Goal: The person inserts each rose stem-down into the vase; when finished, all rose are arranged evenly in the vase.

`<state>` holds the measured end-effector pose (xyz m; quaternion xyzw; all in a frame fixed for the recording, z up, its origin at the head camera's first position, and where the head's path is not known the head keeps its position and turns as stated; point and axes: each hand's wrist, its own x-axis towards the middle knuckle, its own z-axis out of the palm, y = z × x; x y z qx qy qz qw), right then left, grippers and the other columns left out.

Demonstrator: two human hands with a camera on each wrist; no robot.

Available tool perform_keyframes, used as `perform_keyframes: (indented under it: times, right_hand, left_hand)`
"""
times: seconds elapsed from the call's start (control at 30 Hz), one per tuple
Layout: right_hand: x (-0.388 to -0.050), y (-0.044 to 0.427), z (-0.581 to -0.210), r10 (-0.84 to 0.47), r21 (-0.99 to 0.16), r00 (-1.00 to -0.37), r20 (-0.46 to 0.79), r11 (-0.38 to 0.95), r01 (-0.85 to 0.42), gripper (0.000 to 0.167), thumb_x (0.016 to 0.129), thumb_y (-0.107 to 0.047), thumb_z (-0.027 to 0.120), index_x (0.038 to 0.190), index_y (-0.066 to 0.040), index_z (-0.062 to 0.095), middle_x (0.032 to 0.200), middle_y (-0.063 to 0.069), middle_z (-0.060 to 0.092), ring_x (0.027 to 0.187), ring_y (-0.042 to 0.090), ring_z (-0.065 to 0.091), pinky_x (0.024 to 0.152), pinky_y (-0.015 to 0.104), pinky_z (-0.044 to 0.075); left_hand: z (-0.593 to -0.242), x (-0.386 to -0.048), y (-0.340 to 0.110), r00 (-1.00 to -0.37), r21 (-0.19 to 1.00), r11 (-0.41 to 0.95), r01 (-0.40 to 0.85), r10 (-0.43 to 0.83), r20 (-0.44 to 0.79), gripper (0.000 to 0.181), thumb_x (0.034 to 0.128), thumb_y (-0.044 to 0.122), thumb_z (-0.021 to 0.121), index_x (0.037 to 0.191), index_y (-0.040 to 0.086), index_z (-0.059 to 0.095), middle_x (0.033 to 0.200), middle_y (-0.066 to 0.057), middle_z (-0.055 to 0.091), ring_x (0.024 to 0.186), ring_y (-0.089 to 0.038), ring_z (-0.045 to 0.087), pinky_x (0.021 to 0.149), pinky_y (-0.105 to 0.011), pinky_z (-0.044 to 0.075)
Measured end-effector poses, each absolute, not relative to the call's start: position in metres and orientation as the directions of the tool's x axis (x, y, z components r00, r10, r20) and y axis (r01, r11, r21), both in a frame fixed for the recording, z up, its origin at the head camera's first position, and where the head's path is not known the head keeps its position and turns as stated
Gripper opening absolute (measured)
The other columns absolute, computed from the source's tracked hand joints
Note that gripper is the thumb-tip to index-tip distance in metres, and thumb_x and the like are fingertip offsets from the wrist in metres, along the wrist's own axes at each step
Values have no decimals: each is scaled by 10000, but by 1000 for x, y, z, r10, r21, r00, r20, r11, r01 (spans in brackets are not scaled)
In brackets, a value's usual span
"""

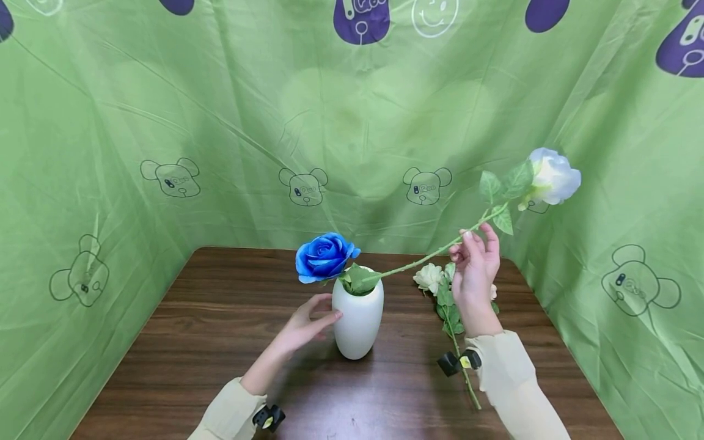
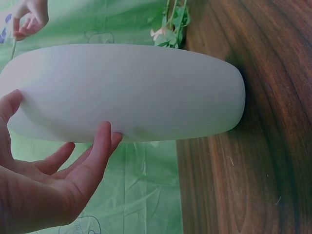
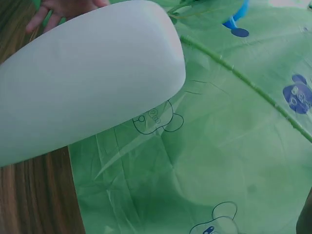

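Observation:
A white vase [image 1: 357,321] stands upright on the wooden table, with a blue rose [image 1: 326,256] leaning left out of its mouth. My left hand [image 1: 309,324] is at the vase's left side; in the left wrist view its thumb and fingertips touch the wall without wrapping round it. Up to the right, my right hand [image 1: 477,266] pinches the green stem of a white rose [image 1: 554,176] between thumb and fingers. That stem slants down left to the vase mouth, its low end hidden by a leaf [image 1: 360,278] and the rim. The right wrist view shows the stem [image 3: 243,78] beside the vase.
Pale flowers [image 1: 429,278] on a long stem lie on the table [image 1: 220,342] right of the vase, partly behind my right forearm. A green cloth [image 1: 247,122] with printed bear faces hangs round the table's back and sides.

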<state>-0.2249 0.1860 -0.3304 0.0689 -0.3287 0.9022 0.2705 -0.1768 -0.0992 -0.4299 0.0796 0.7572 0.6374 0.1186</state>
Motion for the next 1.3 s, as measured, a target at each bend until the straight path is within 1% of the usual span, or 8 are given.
perform_keyframes:
  times: [0.13,0.27,0.47,0.6,0.77,0.9,1.03,1.3]
  right_hand:
    - [-223,177,-324,456,-584,-800,390,-549,-598,339,808,66,581,1104,-26,444,833,124,541,498,155,525,413,182,403]
    - [-220,167,-317,420,-641,-783,460,-453,-619,322,816,83,556,1099,-42,467,836,108,556,494,144,523,418,183,413]
    - [-215,154,-311,277,-712,-761,587,-272,-648,331,827,68,545,1130,-46,474,848,79,561,514,114,515,455,186,428]
    - [-215,144,-314,157,-720,-736,658,-157,-676,336,820,85,536,1134,-18,479,843,78,565,522,107,511,446,202,431]
    - [-212,129,-319,25,-747,-747,664,-8,-665,325,812,105,530,1124,32,477,842,91,565,499,156,494,436,256,444]
    - [-204,118,-315,-16,-768,-769,639,46,-639,292,816,107,519,1102,67,479,850,94,556,479,209,462,431,258,430]
    - [-196,109,-307,-4,-752,-754,657,72,-656,272,811,113,519,1080,92,485,842,130,555,488,201,479,447,215,421]
    - [-194,101,-308,-50,-652,-664,746,149,-743,242,795,136,536,1034,102,509,826,187,568,537,309,537,466,235,451]
  left_hand:
    - [-417,-171,-97,-957,987,157,-27,281,-71,537,834,263,622,1269,32,408,1171,-200,484,982,-311,527,632,-384,507]
    - [-404,-165,-95,-956,986,162,-29,283,-74,529,843,232,613,1270,6,396,1167,-218,482,985,-323,524,648,-398,503]
    - [-402,-163,-95,-956,986,165,-24,284,-71,530,846,239,609,1268,0,395,1167,-224,482,991,-323,521,658,-408,501]
    - [-403,-163,-96,-956,987,161,-20,287,-66,529,843,243,612,1267,9,400,1168,-217,484,986,-317,524,656,-407,500]
    - [-404,-164,-96,-955,988,157,-12,290,-58,519,846,233,610,1266,10,402,1171,-215,483,980,-315,528,653,-408,500]
    - [-404,-164,-95,-954,987,159,-12,294,-59,514,847,231,608,1267,16,403,1177,-214,479,987,-318,525,661,-409,499]
    - [-403,-163,-95,-955,987,158,-23,287,-68,521,845,242,610,1270,22,403,1179,-208,478,988,-315,526,664,-408,498]
    - [-402,-163,-96,-955,986,162,-23,290,-70,512,848,236,606,1267,19,407,1178,-205,479,988,-312,525,665,-406,498]
